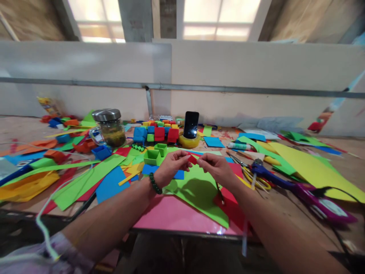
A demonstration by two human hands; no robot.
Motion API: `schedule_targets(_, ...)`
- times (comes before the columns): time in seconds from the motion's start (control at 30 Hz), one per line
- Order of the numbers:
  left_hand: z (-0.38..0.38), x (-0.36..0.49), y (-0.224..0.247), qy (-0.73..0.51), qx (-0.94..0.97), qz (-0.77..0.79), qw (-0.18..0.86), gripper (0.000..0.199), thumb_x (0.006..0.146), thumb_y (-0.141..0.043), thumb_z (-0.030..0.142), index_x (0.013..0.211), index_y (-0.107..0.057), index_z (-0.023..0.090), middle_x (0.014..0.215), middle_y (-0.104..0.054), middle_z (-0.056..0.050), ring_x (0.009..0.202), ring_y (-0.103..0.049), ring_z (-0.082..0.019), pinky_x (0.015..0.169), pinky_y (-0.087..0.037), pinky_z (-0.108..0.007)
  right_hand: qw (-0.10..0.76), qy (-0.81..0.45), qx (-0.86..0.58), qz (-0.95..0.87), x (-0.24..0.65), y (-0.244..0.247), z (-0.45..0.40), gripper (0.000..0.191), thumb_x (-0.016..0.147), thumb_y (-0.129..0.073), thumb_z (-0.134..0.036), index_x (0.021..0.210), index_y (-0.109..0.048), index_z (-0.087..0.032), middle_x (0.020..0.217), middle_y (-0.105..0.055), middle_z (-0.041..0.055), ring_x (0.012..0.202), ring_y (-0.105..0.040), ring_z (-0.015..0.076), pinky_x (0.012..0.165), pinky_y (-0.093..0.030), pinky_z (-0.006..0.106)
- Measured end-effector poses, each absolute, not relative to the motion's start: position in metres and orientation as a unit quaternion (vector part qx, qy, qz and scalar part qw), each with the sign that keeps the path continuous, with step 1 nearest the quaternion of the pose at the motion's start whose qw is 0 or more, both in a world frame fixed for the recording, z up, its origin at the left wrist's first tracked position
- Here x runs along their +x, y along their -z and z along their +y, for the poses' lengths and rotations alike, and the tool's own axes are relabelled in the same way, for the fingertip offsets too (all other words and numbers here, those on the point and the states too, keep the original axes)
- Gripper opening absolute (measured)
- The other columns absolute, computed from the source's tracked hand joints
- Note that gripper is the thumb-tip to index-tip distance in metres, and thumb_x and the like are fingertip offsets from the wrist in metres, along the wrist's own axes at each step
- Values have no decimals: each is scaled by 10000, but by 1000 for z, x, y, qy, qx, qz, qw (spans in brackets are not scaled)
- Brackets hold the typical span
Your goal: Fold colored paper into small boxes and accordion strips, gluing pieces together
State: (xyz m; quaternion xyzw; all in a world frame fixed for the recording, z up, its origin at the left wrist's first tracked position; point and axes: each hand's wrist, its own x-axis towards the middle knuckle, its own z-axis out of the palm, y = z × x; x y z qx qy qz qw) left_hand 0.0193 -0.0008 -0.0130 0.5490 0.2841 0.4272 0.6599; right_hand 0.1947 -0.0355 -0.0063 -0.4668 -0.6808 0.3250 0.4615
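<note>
A small red paper piece (192,159) is held up between both hands, above the green sheet (199,194). My left hand (174,165), with a dark green bead bracelet at the wrist, pinches its left side. The fingertips of my right hand (215,167) are closed on its right side. Just left of my hands stand two green paper boxes (152,156), and a blue paper piece (179,174) lies partly under my left hand. Red sheets (232,209) lie below my right forearm.
A phone (191,124) leans upright on a yellow tape roll (189,141). Left stands a lidded glass jar (111,131). Colored paper cubes (159,134) sit at the back. Scissors (258,180) and a purple-blue glue gun (322,201) lie right, near yellow sheets (316,167).
</note>
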Motion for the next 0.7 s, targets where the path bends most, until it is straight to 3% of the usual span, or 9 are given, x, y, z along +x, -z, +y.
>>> schedule_targets(0.13, -3, 18, 7, -436, 605, 309, 590, 289, 680, -729, 381, 701, -616, 115, 570, -522, 43, 524, -428, -48, 518, -348, -183, 466, -349, -454, -674, 190, 8, -37, 322, 734, -687, -498, 808, -620, -192, 646, -568, -16, 551, -468, 104, 497, -364, 247)
schedule_targets(0.27, -5, 19, 6, -425, 604, 330, 588, 278, 734, -668, 402, 739, -606, 131, 700, -601, 3, 644, -529, -86, 586, -415, -198, 459, -339, -456, -683, 189, 9, -39, 315, 761, -663, -492, 715, -586, -190, 585, -536, -26, 510, -459, 96, 475, -366, 245)
schedule_targets(0.43, -7, 21, 7, -400, 582, 341, 621, 296, 718, -692, 393, 806, -534, 158, 713, -609, 9, 652, -600, -105, 577, -456, -210, 488, -298, -438, -693, 187, 11, -41, 291, 751, -698, -444, 874, -598, -201, 635, -547, -33, 507, -448, 90, 465, -356, 244)
schedule_targets(0.6, -8, 19, 9, -339, 628, 312, 628, 452, 754, -670, 416, 1090, -538, 142, 668, -620, 7, 528, -561, -80, 498, -407, -187, 482, -346, -419, -688, 186, 11, -41, 267, 763, -692, -442, 816, -630, -188, 684, -634, 15, 622, -584, 139, 588, -471, 288)
schedule_targets(0.7, -6, 19, 12, -326, 643, 298, 626, 548, 779, -648, 410, 1217, -477, 129, 614, -601, 26, 464, -508, -67, 458, -361, -180, 465, -358, -411, -698, 187, 7, -43, 282, 755, -700, -448, 833, -636, -184, 670, -649, 17, 593, -586, 138, 563, -467, 283)
